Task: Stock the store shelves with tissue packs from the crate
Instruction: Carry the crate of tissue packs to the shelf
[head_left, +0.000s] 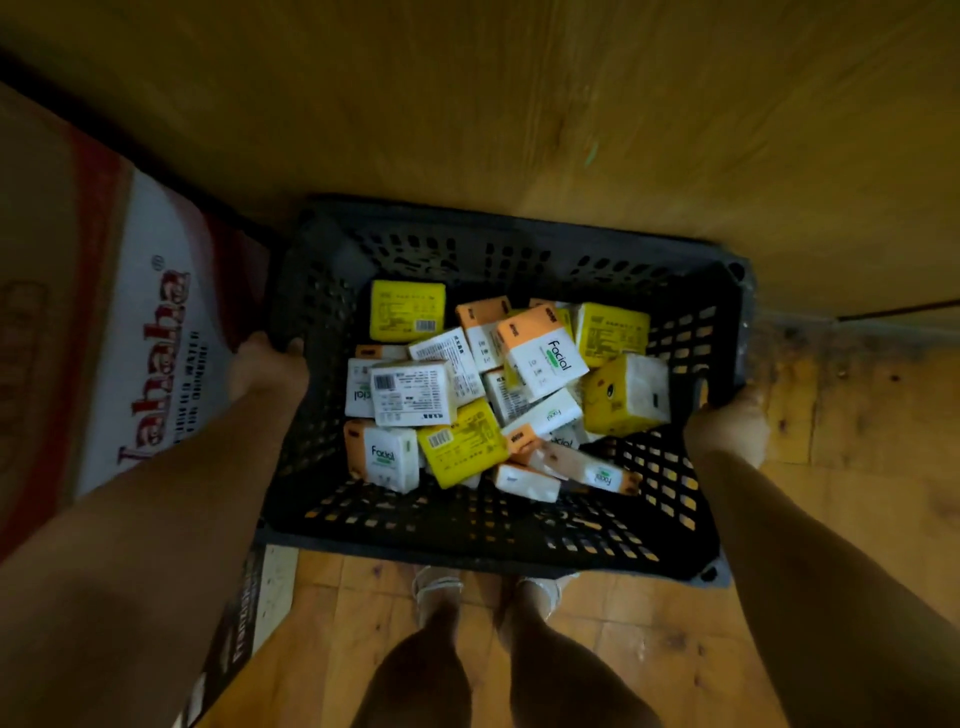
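The left hand (267, 366) has its fingers curled over the left rim of a black perforated plastic crate (467, 540). The right hand (727, 428) grips the right rim, its fingertips hidden behind the wall. Inside the crate lies a loose heap of tissue packs (410, 392), white-and-orange ones marked "Facial" mixed with yellow ones. A printed cardboard carton (145, 332) stands just beside the crate's left side. Sandalled feet (441, 587) show below on the wooden floor (857, 395).
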